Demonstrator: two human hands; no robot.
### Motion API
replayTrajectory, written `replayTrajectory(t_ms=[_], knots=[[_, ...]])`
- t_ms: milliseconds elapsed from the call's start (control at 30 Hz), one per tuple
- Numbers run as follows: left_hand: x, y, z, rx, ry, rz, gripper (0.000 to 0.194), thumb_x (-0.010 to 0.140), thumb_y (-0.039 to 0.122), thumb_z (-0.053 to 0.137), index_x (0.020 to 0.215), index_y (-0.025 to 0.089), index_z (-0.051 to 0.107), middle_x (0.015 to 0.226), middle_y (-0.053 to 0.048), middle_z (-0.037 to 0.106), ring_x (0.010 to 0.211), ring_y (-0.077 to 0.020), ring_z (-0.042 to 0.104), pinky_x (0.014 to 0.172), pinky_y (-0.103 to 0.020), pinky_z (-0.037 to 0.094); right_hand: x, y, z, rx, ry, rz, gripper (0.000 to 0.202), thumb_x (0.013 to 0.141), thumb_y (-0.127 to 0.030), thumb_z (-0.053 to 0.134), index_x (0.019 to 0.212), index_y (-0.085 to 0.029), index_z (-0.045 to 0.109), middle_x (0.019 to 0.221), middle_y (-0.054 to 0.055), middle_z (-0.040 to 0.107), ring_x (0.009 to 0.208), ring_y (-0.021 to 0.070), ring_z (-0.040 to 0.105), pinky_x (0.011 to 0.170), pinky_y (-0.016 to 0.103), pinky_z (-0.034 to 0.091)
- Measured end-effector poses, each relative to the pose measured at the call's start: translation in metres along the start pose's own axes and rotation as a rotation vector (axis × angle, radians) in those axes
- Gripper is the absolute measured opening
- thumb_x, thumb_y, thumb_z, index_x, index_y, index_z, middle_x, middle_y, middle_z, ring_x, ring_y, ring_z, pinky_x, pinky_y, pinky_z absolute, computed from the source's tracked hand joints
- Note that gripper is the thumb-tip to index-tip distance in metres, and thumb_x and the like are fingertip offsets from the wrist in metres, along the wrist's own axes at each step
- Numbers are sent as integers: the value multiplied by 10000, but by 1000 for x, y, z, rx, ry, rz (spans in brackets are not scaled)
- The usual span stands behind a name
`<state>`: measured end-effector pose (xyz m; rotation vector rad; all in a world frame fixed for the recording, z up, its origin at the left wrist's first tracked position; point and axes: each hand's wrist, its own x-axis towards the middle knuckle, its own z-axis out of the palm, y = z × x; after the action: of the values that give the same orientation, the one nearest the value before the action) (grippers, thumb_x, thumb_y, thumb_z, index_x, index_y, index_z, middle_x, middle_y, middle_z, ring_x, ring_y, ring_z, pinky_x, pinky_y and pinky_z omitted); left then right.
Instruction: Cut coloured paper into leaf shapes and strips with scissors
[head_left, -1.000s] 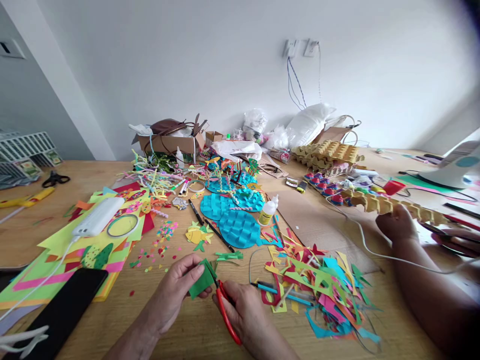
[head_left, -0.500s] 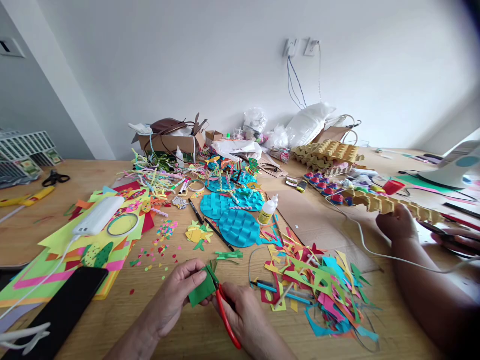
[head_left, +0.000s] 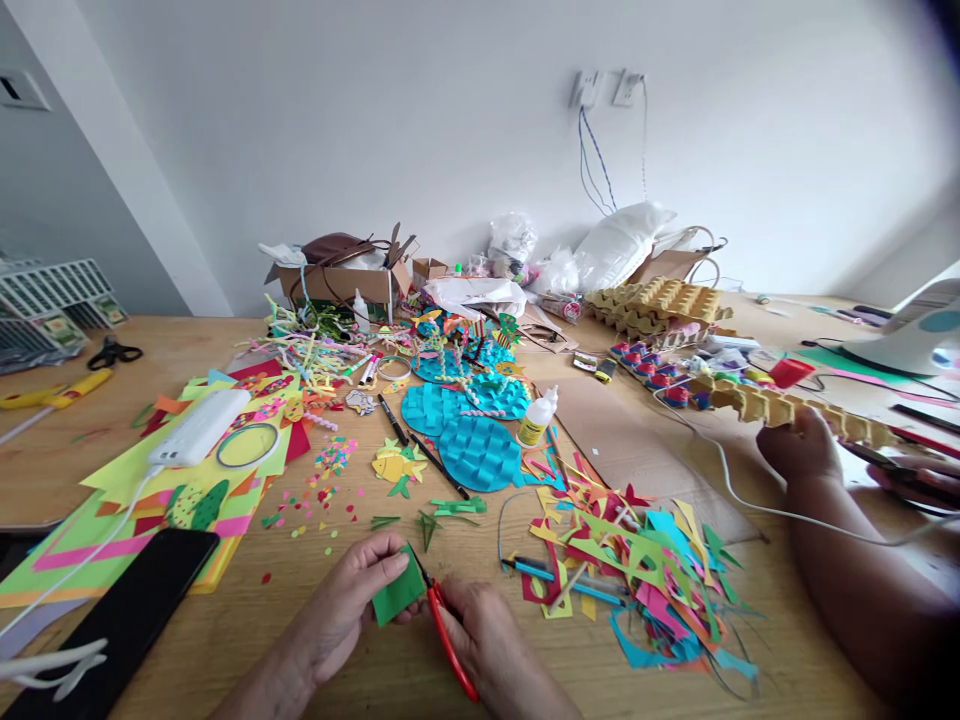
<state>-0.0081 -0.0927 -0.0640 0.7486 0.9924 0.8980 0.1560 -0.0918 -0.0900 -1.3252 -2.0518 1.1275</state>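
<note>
Green paper [head_left: 397, 598], a small roughly four-sided piece, is held just above the near part of the wooden surface [head_left: 420, 685], between the person's two hands. Left hand [head_left: 352, 585]: pinching the paper, thumb on the upper face, other fingers partly hidden beneath; presumably gripped on the left so that the opposite edge stays free and steady for the blades. Right hand [head_left: 484, 625]: closed around the handles of the red-handled scissors [head_left: 451, 645], dark blades pointing away along the paper's right edge; whether the blades are parted cannot be told. The angle probably keeps the fingers out of the blade line. Just beyond the hands lie thin green strips [head_left: 459, 507], likely offcuts of the same stock. Further out, a yellow paper fish [head_left: 397, 466] lies near a blue disc [head_left: 480, 455] covered with raised folds; a glue bottle [head_left: 537, 420] stands upright beside it, seemingly placed within reach. To the right, mixed scraps [head_left: 637, 565] lie heaped together, perhaps to leave working room. To the left, coloured sheets [head_left: 82, 588] are stacked under a white power bank [head_left: 201, 430]. Far right, a co-worker's hand [head_left: 802, 452] holds an egg-carton strip [head_left: 776, 408].
</note>
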Motion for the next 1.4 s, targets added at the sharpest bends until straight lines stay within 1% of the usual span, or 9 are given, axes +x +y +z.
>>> replayTrajectory(t_ms=[167, 300, 400, 600, 733, 900, 1067, 1233, 1400], knots=[[-3, 7, 0, 144, 92, 61, 200, 763, 335, 555, 651, 178, 502, 582, 39, 500, 592, -130, 493, 572, -239, 393, 2, -6, -14, 278, -39, 69, 296, 805, -355, 438, 580, -164, 458, 528, -47, 366, 509, 90, 350, 454, 198, 244], [0, 18, 7, 390, 189, 257, 231, 756, 333, 536, 591, 177, 497, 562, 54, 403, 564, -111, 375, 534, -210, 327, 9, -16, -22, 576, 38, 61, 219, 668, -343, 608, 718, -170, 483, 627, -39, 453, 569, 104, 403, 499, 196, 315], [2, 22, 12, 511, 190, 321, 227, 748, 330, 521, 578, 181, 503, 558, 51, 389, 556, -118, 357, 519, -214, 306, 16, -23, -21, 649, 87, 62, 244, 629, -324, 641, 739, -176, 481, 665, -29, 489, 567, 102, 416, 505, 200, 333], [0, 26, 19, 531, 223, 336, 211, 727, 335, 551, 582, 181, 555, 559, 37, 436, 571, -135, 397, 537, -221, 322, 23, -30, -17, 625, 184, 58, 176, 597, -270, 588, 671, -179, 457, 600, -37, 463, 531, 96, 394, 478, 200, 321], [-2, 26, 20, 344, 170, 296, 153, 693, 336, 612, 678, 185, 593, 616, 30, 506, 600, -136, 448, 569, -223, 357, 24, -36, -22, 653, 213, 59, 172, 595, -253, 574, 669, -186, 434, 604, -40, 463, 534, 97, 402, 486, 204, 329], [-2, 19, 15, 81, 128, 154, 247, 658, 319, 666, 858, 201, 580, 699, 27, 543, 608, -126, 490, 599, -247, 393, 24, -39, -27, 659, 234, 47, 163, 607, -241, 566, 673, -182, 430, 604, -41, 455, 546, 98, 408, 505, 210, 344], [0, 18, 16, 167, 69, 218, 133, 686, 275, 635, 638, 164, 581, 569, 36, 508, 576, -115, 434, 575, -224, 350, 26, -45, -26, 619, 214, 40, 188, 590, -251, 579, 670, -195, 418, 603, -40, 479, 549, 106, 436, 497, 209, 365], [2, 23, 19, 250, 133, 249, 160, 661, 277, 634, 564, 166, 572, 515, 39, 499, 544, -121, 419, 557, -222, 330, 26, -46, -27, 526, 212, 34, 186, 615, -259, 578, 686, -193, 418, 603, -39, 479, 553, 109, 452, 499, 203, 370], [0, 33, 11, 250, 228, 279, 118, 662, 260, 638, 598, 173, 590, 547, 39, 512, 567, -125, 439, 583, -218, 352, 15, -41, -31, 166, 151, -14, 122, 729, -248, 502, 652, -175, 442, 583, -41, 434, 549, 99, 397, 490, 195, 294]])
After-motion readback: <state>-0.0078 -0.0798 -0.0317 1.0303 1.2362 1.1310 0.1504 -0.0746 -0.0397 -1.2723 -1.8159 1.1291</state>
